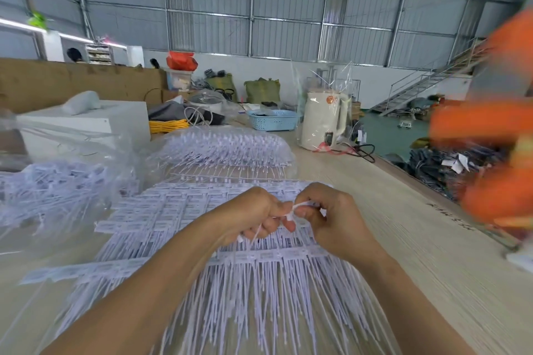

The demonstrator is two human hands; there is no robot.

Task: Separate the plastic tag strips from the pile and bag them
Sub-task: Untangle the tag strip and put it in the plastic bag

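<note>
A wide pile of white plastic tag strips (184, 210) lies flat on the wooden table (403, 239), tails pointing toward me. Above its middle, my left hand (256, 213) and my right hand (326, 210) meet. Both pinch one thin white tag piece (297, 207) between them; its tail hangs down past my left fingers. Behind the pile lies a clear bag filled with tag strips (227, 150). A second clear bag of strips (57, 181) sits at the left.
A cream kettle (323, 121) wrapped in clear film stands at the back right, with a blue basket (272, 119) beside it. A white box (86, 121) is at back left. A blurred orange sleeve (490, 135) reaches in from the right. The table edge runs diagonally at right.
</note>
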